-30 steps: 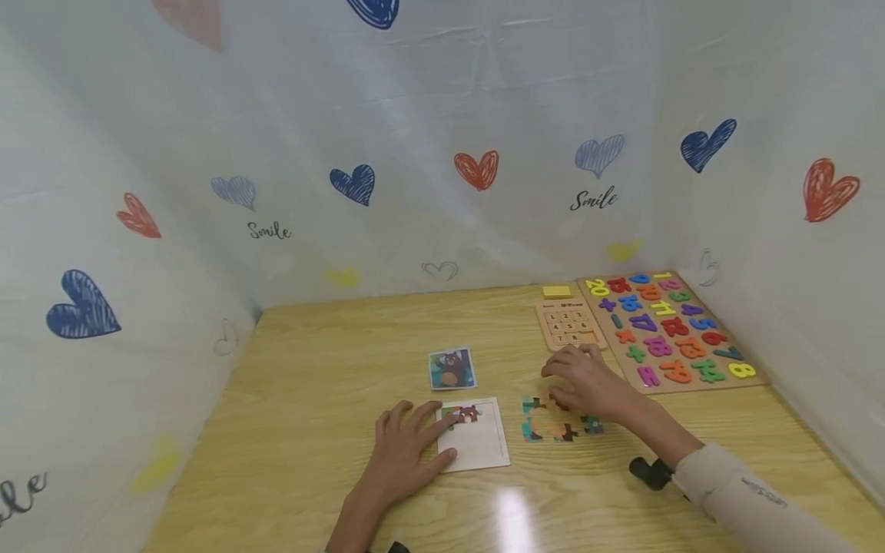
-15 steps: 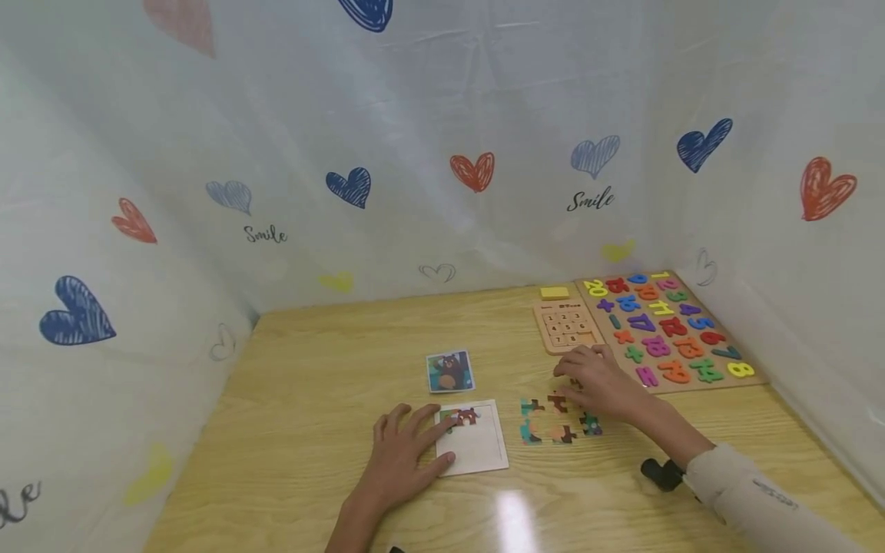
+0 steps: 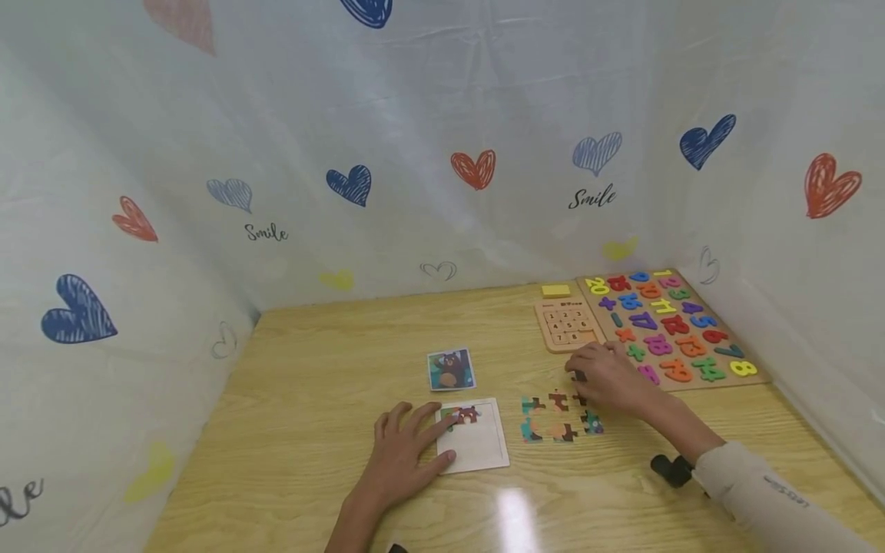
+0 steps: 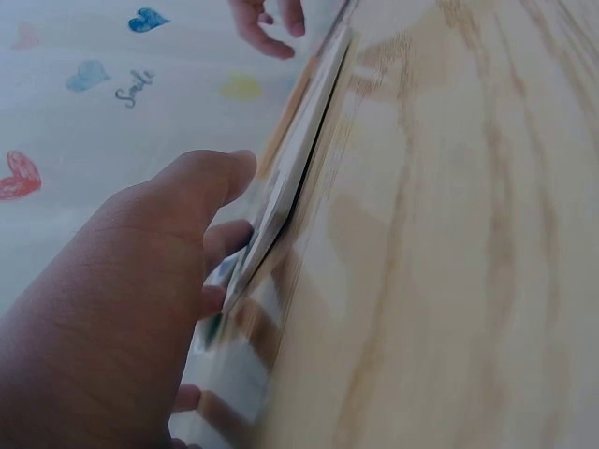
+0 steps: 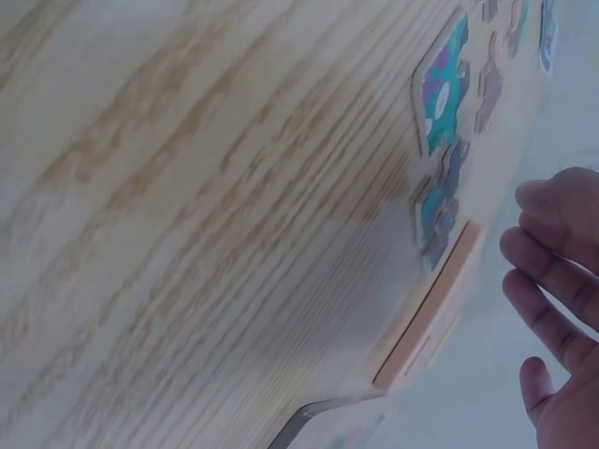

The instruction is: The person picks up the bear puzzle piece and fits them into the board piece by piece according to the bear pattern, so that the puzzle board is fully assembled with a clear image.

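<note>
Left hand (image 3: 404, 457) lies with fingers spread apart beside a white puzzle tray (image 3: 478, 453), its forefinger and thumb reaching over the tray's left edge; whether the thumb touches, I cannot tell. From that hand, wood grain runs at 9 to 11 o'clock out to the left edge of the table (image 3: 332, 361). Straight in at 3 o'clock is the tray, with a bear's-face section (image 3: 467, 415) in its far left corner and white base over the rest. A narrow strip of table separates the tray's right edge from the loose puzzle pieces (image 3: 565, 433), set apart in two rows at 2 to 3 o'clock from it.

Right hand (image 3: 611, 376) hovers beyond those pieces, fingers loosely bent, tips apart in the wrist view. The pieces lie at 8 o'clock from it, and the teal corner piece (image 3: 592, 423) at 7. Near 12 o'clock from the tray sits a bear card (image 3: 451, 370). Farther off, from the right hand, a sliding number puzzle (image 3: 567, 326) is at 10 o'clock and a number board (image 3: 681, 319) at 1 to 2. A yellow block (image 3: 556, 291) sits just past the sliding puzzle, near the far edge, where a heart-printed curtain (image 3: 415, 230) rises.
</note>
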`<state>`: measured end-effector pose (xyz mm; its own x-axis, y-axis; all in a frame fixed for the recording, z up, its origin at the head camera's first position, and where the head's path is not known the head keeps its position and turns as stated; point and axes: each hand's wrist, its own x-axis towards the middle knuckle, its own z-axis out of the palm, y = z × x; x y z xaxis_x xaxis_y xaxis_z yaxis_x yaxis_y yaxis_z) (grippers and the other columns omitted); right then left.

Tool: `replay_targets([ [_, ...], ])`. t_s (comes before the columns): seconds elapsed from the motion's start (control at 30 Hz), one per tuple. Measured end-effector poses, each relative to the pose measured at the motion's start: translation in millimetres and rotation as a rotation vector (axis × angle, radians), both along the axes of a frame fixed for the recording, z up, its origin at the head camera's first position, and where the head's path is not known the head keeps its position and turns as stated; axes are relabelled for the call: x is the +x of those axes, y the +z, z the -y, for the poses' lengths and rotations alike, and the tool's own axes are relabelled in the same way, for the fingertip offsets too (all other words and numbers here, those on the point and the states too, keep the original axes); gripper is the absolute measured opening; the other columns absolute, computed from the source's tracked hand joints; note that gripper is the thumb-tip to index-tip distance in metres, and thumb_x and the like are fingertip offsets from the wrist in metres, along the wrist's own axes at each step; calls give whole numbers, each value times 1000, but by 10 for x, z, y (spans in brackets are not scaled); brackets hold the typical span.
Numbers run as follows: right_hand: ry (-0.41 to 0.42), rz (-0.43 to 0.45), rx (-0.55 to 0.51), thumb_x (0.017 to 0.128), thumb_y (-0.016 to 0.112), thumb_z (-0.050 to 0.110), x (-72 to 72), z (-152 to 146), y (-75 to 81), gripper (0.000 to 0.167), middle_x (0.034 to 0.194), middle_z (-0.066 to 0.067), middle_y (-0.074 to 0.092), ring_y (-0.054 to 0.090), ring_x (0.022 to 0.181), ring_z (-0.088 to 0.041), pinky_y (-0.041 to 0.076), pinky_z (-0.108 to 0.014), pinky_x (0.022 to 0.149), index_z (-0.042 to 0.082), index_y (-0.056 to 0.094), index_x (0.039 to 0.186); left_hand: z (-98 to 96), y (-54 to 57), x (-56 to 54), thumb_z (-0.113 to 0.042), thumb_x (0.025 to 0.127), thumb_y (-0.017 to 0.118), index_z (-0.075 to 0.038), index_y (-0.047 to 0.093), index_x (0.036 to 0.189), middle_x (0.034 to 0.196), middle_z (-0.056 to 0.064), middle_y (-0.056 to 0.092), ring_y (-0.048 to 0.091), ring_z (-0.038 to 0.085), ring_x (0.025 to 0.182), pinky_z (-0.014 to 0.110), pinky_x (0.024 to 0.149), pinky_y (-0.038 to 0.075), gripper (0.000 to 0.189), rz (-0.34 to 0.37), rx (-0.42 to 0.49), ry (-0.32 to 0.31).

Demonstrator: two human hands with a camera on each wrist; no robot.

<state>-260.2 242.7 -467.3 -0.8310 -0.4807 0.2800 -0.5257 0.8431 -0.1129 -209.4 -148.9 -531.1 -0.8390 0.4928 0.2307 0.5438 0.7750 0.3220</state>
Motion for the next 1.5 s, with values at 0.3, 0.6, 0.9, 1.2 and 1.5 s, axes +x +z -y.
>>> replay_targets([
  [0.3,-4,9,13,81,82,14,-35,-104,-48,18,104,-7,70,61,105,-32,37,-59,87,11,75,98,-14,17,-2,-63,96,49,-41,50,147,153,-4,42,32,38,136,66,106,19,55,8,3,7],
  [0.6,-19,28,-30,82,80,12,-52,-176,-85,16,105,-7,69,59,105,-33,33,-62,88,13,75,97,-76,14,-4,-63,97,46,-36,53,145,149,-11,47,36,31,136,62,106,20,56,-11,-5,17],
  [0.9,-40,70,-43,85,78,12,-82,-211,-85,18,108,-8,68,58,107,-34,30,-60,87,12,74,102,-139,-10,-9,-66,98,42,-45,47,147,145,-8,51,37,34,133,64,105,21,54,-38,-27,26],
  [1.2,-55,116,-48,86,77,13,-120,-296,-115,21,111,-11,68,57,111,-37,30,-64,91,7,74,106,-156,-12,-11,-65,98,41,-47,48,146,146,-8,48,34,35,134,64,106,18,51,-13,-10,26],
  [1.5,-42,141,-43,86,76,15,-177,-358,-176,24,114,-11,68,57,113,-37,33,-60,90,8,73,109,-153,12,-1,-64,98,42,-45,49,146,147,-7,48,33,35,135,64,107,17,52,8,-15,26],
])
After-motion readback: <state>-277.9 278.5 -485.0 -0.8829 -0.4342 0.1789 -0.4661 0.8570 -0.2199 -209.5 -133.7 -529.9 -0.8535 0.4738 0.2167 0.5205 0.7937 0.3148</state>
